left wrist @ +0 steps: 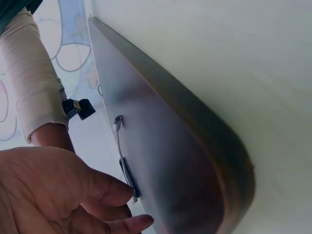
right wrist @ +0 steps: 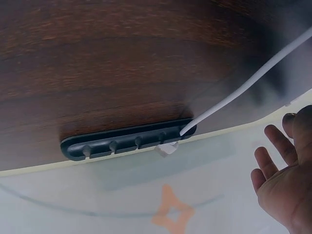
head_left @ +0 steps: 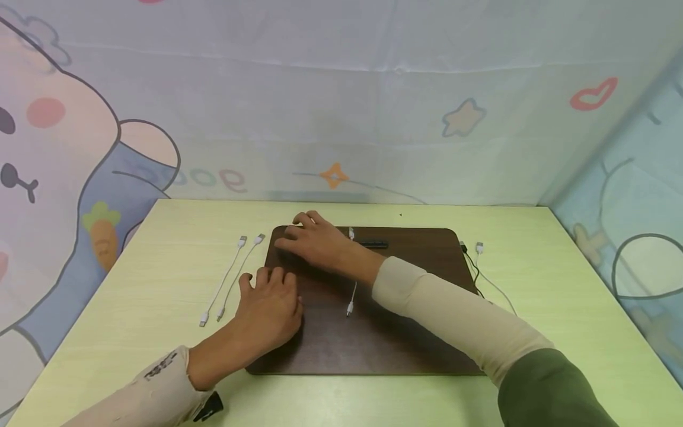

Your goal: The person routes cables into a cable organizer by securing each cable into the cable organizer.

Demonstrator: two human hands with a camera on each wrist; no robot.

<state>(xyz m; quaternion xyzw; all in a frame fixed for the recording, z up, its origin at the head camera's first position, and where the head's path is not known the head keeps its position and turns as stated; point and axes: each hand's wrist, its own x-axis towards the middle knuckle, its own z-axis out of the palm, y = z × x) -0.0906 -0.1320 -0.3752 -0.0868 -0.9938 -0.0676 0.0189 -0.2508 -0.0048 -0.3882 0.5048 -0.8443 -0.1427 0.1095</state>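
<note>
Holding nothing visible: left hand (head_left: 269, 311) and right hand (head_left: 315, 238), both loosely bent, left of head-frame centre; touching the dark board (head_left: 331, 350) or not, cannot tell.
White cable (head_left: 350, 309): at centre, hidden midway by the right forearm (head_left: 365, 265).
Far-right cable (head_left: 479, 246): lost lower down behind the right sleeve (head_left: 453, 313).
Black clip (right wrist: 125, 141): slotted, clear in right-wrist centre, crossed at right end by white cable; tiny overhead.

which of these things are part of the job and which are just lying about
Likely the job:
brown board
dark slotted holder on it
white cable in its end slot

Just lying about, perhaps waiting:
two white cables at left
another white cable at right
black cable at right
</note>
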